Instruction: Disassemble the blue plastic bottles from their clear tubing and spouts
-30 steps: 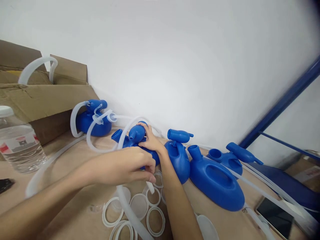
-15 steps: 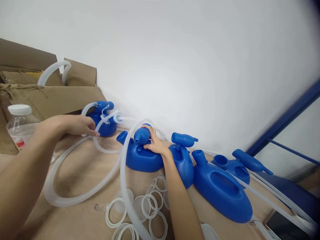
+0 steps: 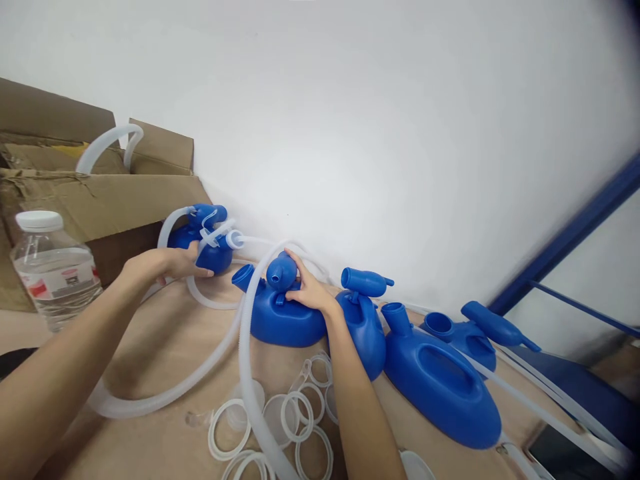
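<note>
My right hand (image 3: 311, 287) is closed round a blue funnel-shaped piece (image 3: 281, 272), with the thumb on its lower side and the fingers over the top. This piece sits above a blue urinal bottle (image 3: 285, 323) with an open spout at its left. At the far left, my left hand (image 3: 181, 264) reaches to another blue urinal bottle (image 3: 220, 259), thumb and fingers apart at its lower side. A translucent hose and white cap (image 3: 235, 239) are on that bottle. Whether the left fingers touch it I cannot tell.
Several white rings (image 3: 230, 430) and clear discs lie in front. A long corrugated hose (image 3: 246, 347) loops across the table. More blue bottles (image 3: 445, 383) stand at right, near a phone (image 3: 570, 453). A water bottle (image 3: 57, 273) and cardboard box (image 3: 120, 200) are at left.
My left hand has moved right and opened its thumb from the fingers, beside the left bottle. My right hand keeps its hold on the funnel piece.
</note>
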A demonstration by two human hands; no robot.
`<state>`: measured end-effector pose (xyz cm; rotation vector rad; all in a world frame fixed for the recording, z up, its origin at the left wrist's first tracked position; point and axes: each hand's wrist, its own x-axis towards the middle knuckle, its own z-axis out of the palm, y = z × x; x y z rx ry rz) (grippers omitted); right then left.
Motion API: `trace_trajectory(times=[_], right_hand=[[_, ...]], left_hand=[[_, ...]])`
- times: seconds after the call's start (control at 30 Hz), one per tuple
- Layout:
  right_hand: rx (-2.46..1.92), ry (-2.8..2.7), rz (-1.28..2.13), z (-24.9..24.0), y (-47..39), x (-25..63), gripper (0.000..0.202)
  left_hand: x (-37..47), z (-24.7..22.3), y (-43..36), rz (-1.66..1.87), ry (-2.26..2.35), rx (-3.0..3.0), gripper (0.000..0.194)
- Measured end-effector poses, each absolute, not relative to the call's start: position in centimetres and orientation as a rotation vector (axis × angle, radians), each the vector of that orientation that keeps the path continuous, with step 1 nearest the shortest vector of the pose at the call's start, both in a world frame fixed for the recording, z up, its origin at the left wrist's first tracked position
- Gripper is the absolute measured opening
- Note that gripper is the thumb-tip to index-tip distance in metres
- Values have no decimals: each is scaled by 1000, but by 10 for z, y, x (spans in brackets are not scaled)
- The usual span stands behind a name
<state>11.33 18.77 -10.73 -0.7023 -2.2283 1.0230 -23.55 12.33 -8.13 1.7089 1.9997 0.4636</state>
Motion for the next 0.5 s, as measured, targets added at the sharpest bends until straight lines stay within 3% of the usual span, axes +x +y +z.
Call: trace_trajectory(times=[0.1,0.27,0.4,0.5], right_hand=[[-646,-2231,1002,-108,189,113,111],[-671,-2232,878,-115,198,111,109],[-756,-2205,836,-116,200,110,107],[-768,-2192,856,-116,198,109,108]], left_hand=[[-219,-73,127,598,2070,1715,114],[-205,-54,125,718,2013,1675,59],[-195,-23,102,1050,2181,1763,55],[-188,-2,80,1627,2276,1661,50]])
